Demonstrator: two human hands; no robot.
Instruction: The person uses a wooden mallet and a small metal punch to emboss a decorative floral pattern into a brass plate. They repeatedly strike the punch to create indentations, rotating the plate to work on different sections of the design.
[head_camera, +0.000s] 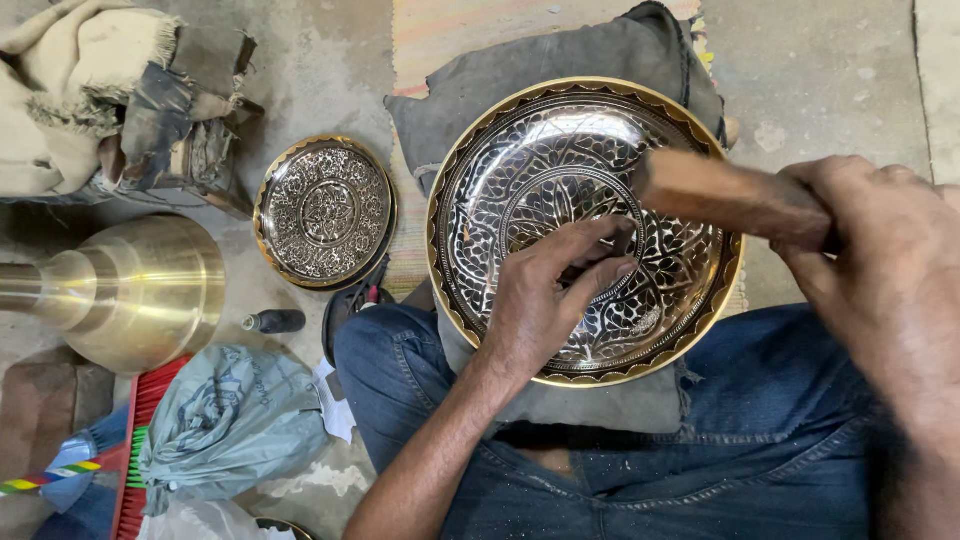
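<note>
Large round engraved brass plate (585, 232): gold scalloped rim, dark floral pattern inside, lying face up and slightly tilted on grey cloth over the lap. Wooden mallet (735, 198): brown blunt block, lying roughly level, head over the plate's 2 o'clock part, handle end hidden.

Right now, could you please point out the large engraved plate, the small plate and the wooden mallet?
large engraved plate (500, 170): head view, on its engraved upper-left inside.
small plate (326, 212): head view, on its centre medallion.
wooden mallet (725, 195): head view, on its wooden middle.
</note>
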